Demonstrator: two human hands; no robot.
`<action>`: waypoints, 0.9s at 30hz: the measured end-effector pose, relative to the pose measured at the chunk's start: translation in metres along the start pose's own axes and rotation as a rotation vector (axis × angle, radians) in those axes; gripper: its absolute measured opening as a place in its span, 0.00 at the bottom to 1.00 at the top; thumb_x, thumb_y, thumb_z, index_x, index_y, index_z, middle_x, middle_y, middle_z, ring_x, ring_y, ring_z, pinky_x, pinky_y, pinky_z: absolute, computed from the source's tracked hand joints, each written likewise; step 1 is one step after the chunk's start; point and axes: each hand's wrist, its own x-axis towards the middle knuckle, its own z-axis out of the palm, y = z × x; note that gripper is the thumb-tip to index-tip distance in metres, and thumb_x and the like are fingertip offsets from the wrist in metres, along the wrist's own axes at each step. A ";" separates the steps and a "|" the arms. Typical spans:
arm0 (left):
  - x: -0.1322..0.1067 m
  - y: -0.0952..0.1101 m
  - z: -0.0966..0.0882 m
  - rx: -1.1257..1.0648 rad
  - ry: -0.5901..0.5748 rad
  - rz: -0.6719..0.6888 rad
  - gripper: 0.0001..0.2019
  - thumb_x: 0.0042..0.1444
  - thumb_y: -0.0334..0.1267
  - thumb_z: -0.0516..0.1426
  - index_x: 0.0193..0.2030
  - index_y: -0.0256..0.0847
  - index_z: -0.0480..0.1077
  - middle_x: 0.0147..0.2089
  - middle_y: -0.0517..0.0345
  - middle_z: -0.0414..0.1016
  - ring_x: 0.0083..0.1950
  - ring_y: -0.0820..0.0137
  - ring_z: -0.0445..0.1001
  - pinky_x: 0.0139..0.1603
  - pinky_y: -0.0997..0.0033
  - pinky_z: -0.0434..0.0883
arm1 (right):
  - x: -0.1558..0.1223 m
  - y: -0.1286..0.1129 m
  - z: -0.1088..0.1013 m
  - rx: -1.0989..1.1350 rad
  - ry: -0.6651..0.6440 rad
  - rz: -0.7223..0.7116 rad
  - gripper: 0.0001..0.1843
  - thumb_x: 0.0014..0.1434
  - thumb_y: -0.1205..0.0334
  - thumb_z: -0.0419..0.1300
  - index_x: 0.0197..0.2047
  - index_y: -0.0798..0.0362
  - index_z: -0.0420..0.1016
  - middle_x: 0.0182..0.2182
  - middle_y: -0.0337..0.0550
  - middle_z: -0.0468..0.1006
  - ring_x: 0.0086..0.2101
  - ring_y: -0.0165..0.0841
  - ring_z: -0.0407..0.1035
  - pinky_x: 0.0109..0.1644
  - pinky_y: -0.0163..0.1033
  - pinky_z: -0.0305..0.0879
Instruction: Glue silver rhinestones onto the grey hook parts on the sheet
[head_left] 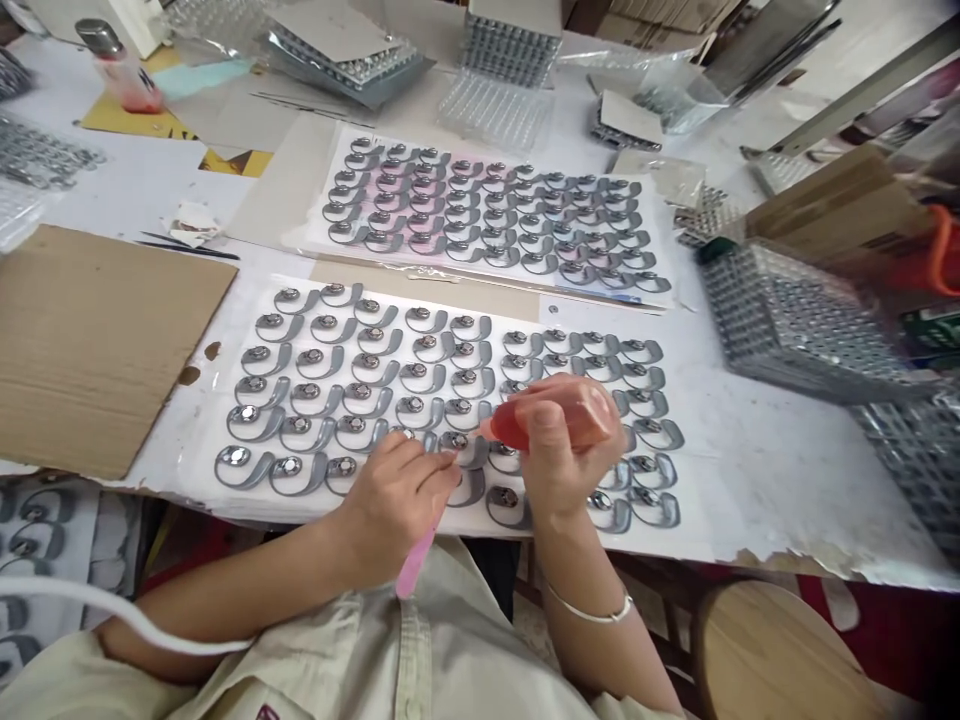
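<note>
A white sheet (697, 500) at the table's near edge carries several rows of grey curved hooks with shiny round studs (315, 385). My right hand (559, 455) is closed round a soft reddish squeeze bottle (559, 412), its tip pointing left at a stud in the lower rows. My left hand (397, 495) is closed on a thin pink stick (417, 560), its fingertips touching a stud just left of the bottle's tip. A bracelet sits on my right wrist.
A second sheet of hooks (495, 215) lies farther back. A cardboard piece (90, 340) lies at the left. Trays of small metal parts (795, 320) stand at the right, more stacks along the back. Another reddish bottle (124, 75) stands far left. A wooden stool (780, 650) is below right.
</note>
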 end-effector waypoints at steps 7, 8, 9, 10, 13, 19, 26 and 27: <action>0.006 0.002 0.000 0.046 0.003 0.024 0.04 0.59 0.23 0.55 0.38 0.29 0.72 0.37 0.45 0.79 0.32 0.66 0.71 0.30 0.63 0.66 | -0.001 -0.003 0.005 -0.059 -0.137 -0.022 0.12 0.59 0.54 0.61 0.30 0.52 0.71 0.25 0.38 0.74 0.26 0.31 0.68 0.32 0.39 0.65; 0.007 0.002 -0.001 0.052 0.004 0.026 0.04 0.59 0.22 0.55 0.37 0.29 0.72 0.36 0.46 0.79 0.31 0.66 0.71 0.30 0.64 0.65 | -0.001 -0.004 0.005 -0.057 -0.140 -0.019 0.11 0.59 0.54 0.61 0.30 0.52 0.71 0.25 0.38 0.73 0.26 0.31 0.68 0.31 0.38 0.65; 0.007 0.002 -0.001 0.058 0.003 0.029 0.04 0.59 0.23 0.55 0.36 0.29 0.72 0.36 0.46 0.79 0.31 0.67 0.70 0.30 0.64 0.65 | -0.001 -0.004 0.006 -0.059 -0.145 -0.019 0.11 0.59 0.54 0.61 0.30 0.51 0.71 0.25 0.38 0.73 0.26 0.31 0.68 0.31 0.38 0.65; 0.008 0.002 -0.001 0.066 0.003 0.032 0.04 0.59 0.23 0.55 0.36 0.29 0.72 0.36 0.46 0.79 0.30 0.67 0.70 0.30 0.64 0.65 | -0.001 -0.004 0.006 -0.063 -0.148 -0.022 0.11 0.59 0.55 0.61 0.29 0.51 0.71 0.25 0.37 0.73 0.26 0.31 0.68 0.31 0.38 0.65; 0.006 0.002 0.000 0.085 -0.004 0.034 0.05 0.60 0.24 0.55 0.35 0.30 0.72 0.35 0.47 0.79 0.29 0.68 0.68 0.29 0.64 0.64 | 0.000 -0.004 0.007 -0.075 -0.158 -0.031 0.11 0.60 0.56 0.61 0.29 0.51 0.71 0.24 0.37 0.73 0.26 0.31 0.68 0.31 0.38 0.65; 0.004 0.002 0.000 0.113 0.005 0.031 0.06 0.60 0.24 0.55 0.34 0.31 0.72 0.35 0.47 0.79 0.30 0.68 0.68 0.30 0.64 0.65 | -0.001 -0.002 0.008 -0.044 -0.153 -0.042 0.08 0.60 0.58 0.61 0.30 0.51 0.71 0.25 0.38 0.73 0.26 0.31 0.68 0.31 0.38 0.65; 0.005 0.003 0.001 0.120 0.003 0.032 0.06 0.59 0.24 0.55 0.34 0.31 0.72 0.35 0.48 0.79 0.29 0.68 0.68 0.29 0.65 0.64 | -0.004 -0.001 0.009 0.006 -0.131 -0.046 0.06 0.59 0.60 0.62 0.31 0.51 0.71 0.25 0.39 0.73 0.26 0.31 0.68 0.30 0.39 0.66; 0.005 0.003 0.001 0.121 0.003 0.031 0.06 0.60 0.24 0.55 0.34 0.31 0.72 0.35 0.48 0.79 0.29 0.68 0.68 0.29 0.65 0.64 | -0.004 -0.001 0.009 0.004 -0.133 -0.046 0.07 0.59 0.60 0.62 0.31 0.51 0.71 0.25 0.39 0.73 0.26 0.31 0.68 0.30 0.39 0.66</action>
